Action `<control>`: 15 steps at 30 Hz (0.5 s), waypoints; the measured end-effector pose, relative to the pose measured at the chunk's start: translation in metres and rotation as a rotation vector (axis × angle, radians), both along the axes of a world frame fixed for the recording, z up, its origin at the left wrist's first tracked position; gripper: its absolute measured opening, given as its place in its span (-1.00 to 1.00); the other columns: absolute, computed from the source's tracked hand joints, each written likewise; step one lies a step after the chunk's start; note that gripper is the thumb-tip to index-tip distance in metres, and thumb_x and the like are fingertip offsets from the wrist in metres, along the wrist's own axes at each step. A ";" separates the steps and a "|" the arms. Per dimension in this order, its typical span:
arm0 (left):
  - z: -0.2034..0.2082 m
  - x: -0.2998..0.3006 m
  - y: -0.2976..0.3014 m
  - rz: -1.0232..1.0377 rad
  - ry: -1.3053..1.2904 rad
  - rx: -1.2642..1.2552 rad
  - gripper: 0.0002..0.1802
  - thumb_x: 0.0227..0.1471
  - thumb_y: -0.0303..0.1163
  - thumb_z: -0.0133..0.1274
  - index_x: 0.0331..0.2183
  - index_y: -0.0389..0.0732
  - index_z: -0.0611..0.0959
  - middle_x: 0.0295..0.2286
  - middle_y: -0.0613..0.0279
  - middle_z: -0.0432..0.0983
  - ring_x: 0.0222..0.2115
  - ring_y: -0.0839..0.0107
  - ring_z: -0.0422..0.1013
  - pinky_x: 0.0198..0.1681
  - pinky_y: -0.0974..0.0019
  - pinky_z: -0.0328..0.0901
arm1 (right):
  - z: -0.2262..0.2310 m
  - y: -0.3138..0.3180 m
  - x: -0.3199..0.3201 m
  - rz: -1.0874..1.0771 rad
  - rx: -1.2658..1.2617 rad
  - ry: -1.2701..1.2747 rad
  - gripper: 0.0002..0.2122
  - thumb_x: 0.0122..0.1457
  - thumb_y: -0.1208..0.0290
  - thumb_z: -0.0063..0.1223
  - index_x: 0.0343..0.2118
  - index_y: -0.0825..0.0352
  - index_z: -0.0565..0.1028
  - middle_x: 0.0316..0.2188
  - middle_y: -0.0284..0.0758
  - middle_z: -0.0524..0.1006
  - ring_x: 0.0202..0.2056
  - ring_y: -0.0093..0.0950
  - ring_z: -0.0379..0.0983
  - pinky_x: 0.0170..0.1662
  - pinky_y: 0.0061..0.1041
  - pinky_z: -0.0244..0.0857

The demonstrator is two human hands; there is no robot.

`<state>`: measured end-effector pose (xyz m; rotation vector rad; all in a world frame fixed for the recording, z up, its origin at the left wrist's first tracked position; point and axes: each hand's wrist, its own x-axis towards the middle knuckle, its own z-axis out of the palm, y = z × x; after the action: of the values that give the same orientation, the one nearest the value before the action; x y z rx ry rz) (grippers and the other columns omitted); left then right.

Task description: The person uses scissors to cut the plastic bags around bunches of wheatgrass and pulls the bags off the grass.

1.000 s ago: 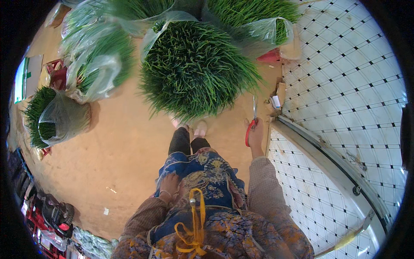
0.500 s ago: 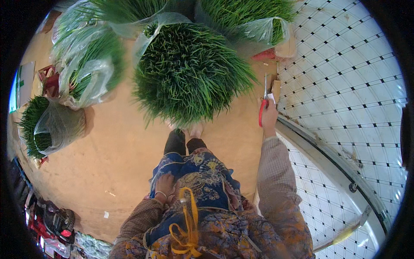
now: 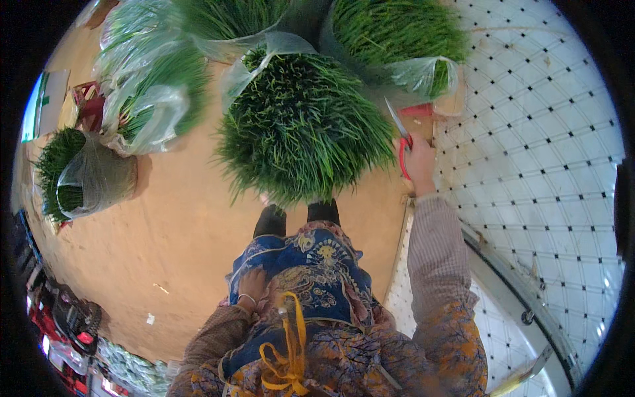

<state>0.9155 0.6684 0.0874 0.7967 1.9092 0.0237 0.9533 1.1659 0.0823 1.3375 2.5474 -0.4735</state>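
My right hand [image 3: 421,162] grips red-handled scissors [image 3: 402,157], their pointed metal blades angled up and to the left. They are held just right of a large, dense bunch of green grass-like leaves [image 3: 304,126], which stands in front of my feet. Clear plastic [image 3: 291,44] lies along the far side of this bunch. Flat against my blue patterned apron [image 3: 324,264] rests my left hand [image 3: 252,286], holding nothing. A bracelet circles its wrist.
More green bunches in clear plastic stand at the far left [image 3: 159,79] and far right [image 3: 400,33]. A smaller wrapped bunch [image 3: 99,175] is at the left. White tiles [image 3: 529,132] and a metal-edged rail [image 3: 509,284] lie right of the brown floor [image 3: 178,231]. Bags and red objects fill the lower left.
My right hand has moved slightly right, and the scissors have tilted so their tips point left toward the leaves. The whole view has shifted a little; my left hand stays on the apron.
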 end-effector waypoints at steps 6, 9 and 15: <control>-0.004 0.036 0.025 0.029 0.016 -0.073 -0.73 -0.13 -0.34 -0.10 -0.27 -0.12 0.47 -0.19 0.16 0.35 -0.19 0.15 0.29 -0.19 0.18 0.24 | 0.002 0.003 -0.011 0.363 0.171 -0.026 -0.56 -0.13 -0.01 0.07 -0.33 0.29 0.37 -0.45 -0.19 0.43 -0.28 -0.15 0.34 -0.22 -0.22 0.15; -0.011 0.058 0.039 0.154 0.077 0.006 -0.74 -0.11 -0.29 -0.10 -0.30 -0.11 0.47 -0.23 0.14 0.36 -0.21 0.16 0.29 -0.20 0.15 0.24 | -0.011 0.011 -0.061 0.424 0.143 0.077 -0.55 -0.11 -0.01 0.06 -0.32 0.29 0.35 -0.46 -0.15 0.42 -0.29 -0.14 0.35 -0.22 -0.22 0.18; -0.019 0.097 0.061 0.270 0.065 -0.049 -0.68 -0.12 -0.21 -0.07 -0.26 -0.11 0.45 -0.22 0.12 0.36 -0.21 0.14 0.30 -0.21 0.14 0.26 | -0.027 0.029 -0.100 0.365 -0.133 0.106 -0.62 -0.10 0.08 0.09 -0.37 0.29 0.33 -0.53 -0.08 0.41 -0.45 -0.07 0.35 -0.41 -0.21 0.20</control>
<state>1.0121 0.7292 0.0680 0.5079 2.0589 0.1177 0.8529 1.1947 0.0555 0.7961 2.7068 -0.6390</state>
